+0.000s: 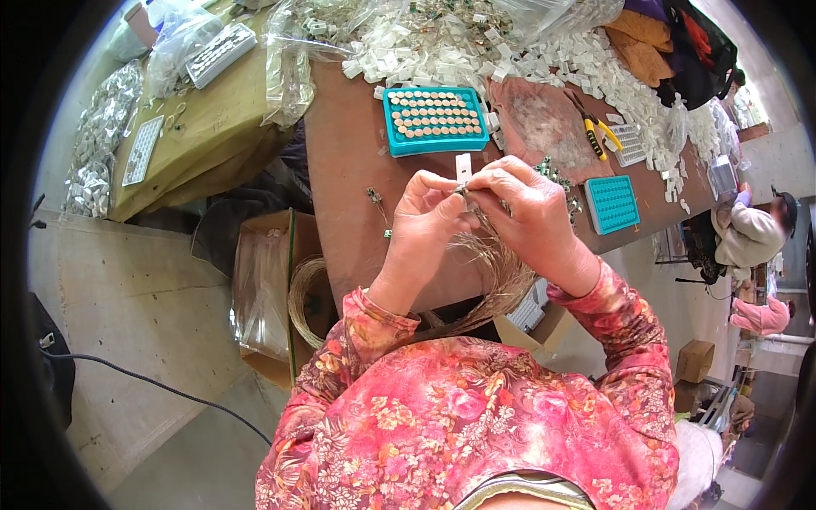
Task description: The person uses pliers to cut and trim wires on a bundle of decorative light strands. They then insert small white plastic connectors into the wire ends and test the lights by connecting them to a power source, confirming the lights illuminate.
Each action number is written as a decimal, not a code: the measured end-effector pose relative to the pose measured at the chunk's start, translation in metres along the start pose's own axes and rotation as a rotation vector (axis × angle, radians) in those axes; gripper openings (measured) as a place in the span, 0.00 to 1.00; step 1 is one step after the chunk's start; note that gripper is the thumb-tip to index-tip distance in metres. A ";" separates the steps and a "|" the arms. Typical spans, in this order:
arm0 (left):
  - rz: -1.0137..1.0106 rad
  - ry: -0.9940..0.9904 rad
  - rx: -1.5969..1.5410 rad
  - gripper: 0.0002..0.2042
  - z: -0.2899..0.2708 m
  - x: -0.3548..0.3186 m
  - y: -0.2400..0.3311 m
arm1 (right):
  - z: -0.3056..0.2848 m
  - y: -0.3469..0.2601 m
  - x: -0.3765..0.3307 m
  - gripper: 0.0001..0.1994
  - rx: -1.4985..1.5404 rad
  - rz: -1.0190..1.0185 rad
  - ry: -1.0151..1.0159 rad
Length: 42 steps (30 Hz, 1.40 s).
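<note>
The left hand and right hand meet over the brown table, fingertips pinched together on the top end of a bundle of thin wires that trails down toward the lap. What sits between the fingertips is too small to tell. Just beyond the hands lies a small white tag. Past it stands a teal tray with rows of round copper-coloured pieces. To the right, a smaller teal tray rests near the table edge, with yellow-handled pliers above it. Clear plastic bags and heaped white plastic parts fill the far side. A cardboard box lined with plastic stands at left, below the table.
</note>
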<state>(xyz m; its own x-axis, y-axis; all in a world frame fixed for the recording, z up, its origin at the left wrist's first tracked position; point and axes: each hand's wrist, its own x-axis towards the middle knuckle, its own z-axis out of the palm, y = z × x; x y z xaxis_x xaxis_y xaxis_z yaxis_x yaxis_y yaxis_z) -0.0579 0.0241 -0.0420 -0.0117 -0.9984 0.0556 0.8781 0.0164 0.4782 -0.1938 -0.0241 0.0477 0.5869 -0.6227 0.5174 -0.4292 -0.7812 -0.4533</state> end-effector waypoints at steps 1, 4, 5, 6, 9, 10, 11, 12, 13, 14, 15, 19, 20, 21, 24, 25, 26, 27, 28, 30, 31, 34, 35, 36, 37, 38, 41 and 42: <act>0.001 0.001 0.019 0.07 0.000 0.000 0.000 | 0.000 -0.001 -0.001 0.04 -0.018 -0.006 -0.010; -0.027 0.012 0.036 0.08 -0.001 -0.001 0.002 | -0.005 -0.001 -0.002 0.04 0.049 0.022 -0.101; -0.044 0.017 0.035 0.08 -0.002 -0.001 0.002 | -0.006 -0.002 -0.002 0.05 0.045 0.021 -0.104; -0.047 0.021 0.022 0.08 -0.002 -0.001 0.003 | -0.007 -0.002 -0.001 0.05 0.041 0.020 -0.108; -0.054 0.032 -0.019 0.09 -0.002 -0.001 0.004 | -0.011 -0.003 0.001 0.06 0.020 0.013 -0.085; -0.058 0.035 -0.035 0.09 -0.002 -0.001 0.004 | -0.012 -0.004 0.001 0.06 0.012 0.010 -0.072; -0.065 0.039 -0.051 0.09 -0.001 -0.001 0.003 | -0.012 -0.004 0.002 0.06 0.027 0.006 -0.064; -0.071 0.033 -0.048 0.09 -0.001 -0.001 0.003 | -0.011 -0.003 0.003 0.06 0.042 0.003 -0.054; -0.075 0.026 -0.044 0.10 -0.001 -0.001 0.003 | -0.010 -0.002 0.004 0.06 0.062 0.006 -0.047; -0.078 0.020 -0.039 0.10 -0.001 -0.001 0.004 | -0.010 0.000 0.005 0.06 0.063 0.002 -0.057; -0.080 0.023 -0.037 0.09 -0.001 -0.001 0.004 | -0.009 0.001 0.006 0.06 0.068 0.006 -0.070; -0.086 0.049 -0.045 0.09 0.001 -0.002 0.003 | -0.004 0.003 0.004 0.07 0.080 0.043 -0.129; -0.080 0.048 -0.042 0.09 0.001 -0.002 0.003 | -0.004 0.003 0.002 0.07 0.017 -0.044 -0.093; -0.073 0.061 -0.071 0.09 0.001 -0.002 0.002 | -0.002 0.002 0.000 0.08 -0.046 -0.130 -0.058; -0.061 0.091 -0.110 0.09 0.001 -0.002 0.000 | -0.003 0.009 0.002 0.08 -0.039 -0.145 0.001; -0.078 0.103 -0.104 0.09 0.000 -0.002 0.001 | -0.004 0.015 0.006 0.08 0.028 -0.042 0.042; -0.084 0.104 -0.101 0.09 -0.001 -0.002 0.002 | -0.004 0.023 0.010 0.08 0.081 0.080 0.067; -0.087 0.091 -0.095 0.09 -0.002 -0.002 0.002 | -0.008 0.038 0.021 0.08 0.031 0.166 0.052; -0.079 0.066 -0.092 0.08 -0.003 -0.002 0.003 | -0.009 0.055 0.033 0.08 -0.052 0.228 -0.009; -0.067 0.053 -0.082 0.08 -0.004 -0.001 0.003 | -0.001 0.080 0.046 0.10 -0.294 0.196 -0.147; -0.062 0.068 -0.077 0.08 -0.004 -0.001 0.003 | 0.006 0.091 0.051 0.09 -0.301 0.136 -0.135; -0.064 0.047 -0.082 0.08 -0.003 -0.002 0.003 | 0.024 0.115 0.055 0.08 -0.315 0.070 -0.146; -0.063 0.030 -0.083 0.08 -0.002 -0.002 0.004 | 0.027 0.120 0.055 0.08 -0.315 0.077 -0.163; -0.073 0.059 -0.078 0.08 -0.002 -0.002 0.004 | 0.030 0.124 0.054 0.08 -0.317 0.087 -0.183; -0.075 0.090 -0.070 0.08 -0.001 -0.002 0.004 | 0.031 0.127 0.054 0.07 -0.313 0.053 -0.148; -0.067 0.106 -0.069 0.08 0.000 -0.002 0.004 | 0.032 0.129 0.054 0.07 -0.296 0.077 -0.156; -0.061 0.110 -0.083 0.08 0.002 0.000 0.004 | 0.032 0.129 0.059 0.07 -0.261 0.100 -0.145; -0.057 0.115 -0.084 0.08 0.002 0.000 0.004 | 0.031 0.126 0.060 0.07 -0.268 0.113 -0.143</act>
<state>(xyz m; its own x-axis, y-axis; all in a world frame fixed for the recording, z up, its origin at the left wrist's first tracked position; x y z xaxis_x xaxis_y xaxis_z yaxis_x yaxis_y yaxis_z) -0.0557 0.0247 -0.0385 -0.0119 -0.9973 -0.0724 0.9148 -0.0401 0.4020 -0.1912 -0.1588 -0.0005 0.6079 -0.7082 0.3591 -0.6512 -0.7034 -0.2849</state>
